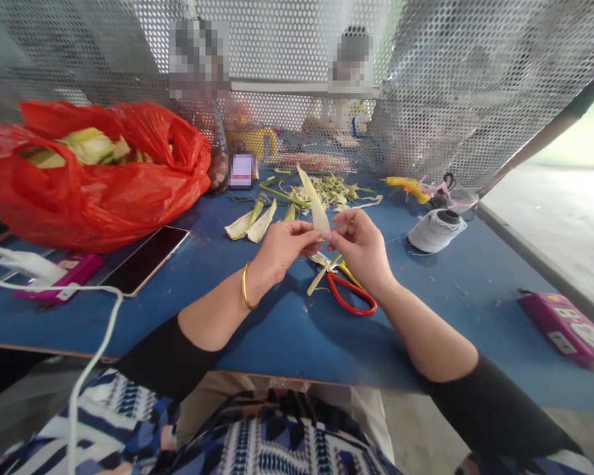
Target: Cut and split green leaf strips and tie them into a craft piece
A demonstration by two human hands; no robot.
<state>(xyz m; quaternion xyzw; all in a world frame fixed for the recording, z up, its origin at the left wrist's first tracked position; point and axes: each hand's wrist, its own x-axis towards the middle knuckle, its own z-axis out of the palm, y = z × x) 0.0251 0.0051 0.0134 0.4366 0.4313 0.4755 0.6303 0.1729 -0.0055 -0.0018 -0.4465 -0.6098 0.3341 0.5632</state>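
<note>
Left hand (288, 245) and right hand (360, 243) are pinching a pale husk (314, 201); uneven tugging would be risking a tear between them.

Two hands (290, 245), one pale leaf piece (313, 199) between them. The bench (277, 343) carries one red bag (123, 204) at left, one white thread spool (434, 232) at right, one pair of red-handled scissors (359, 312), two purple cases (571, 324), one lit screen (242, 169) far.
</note>
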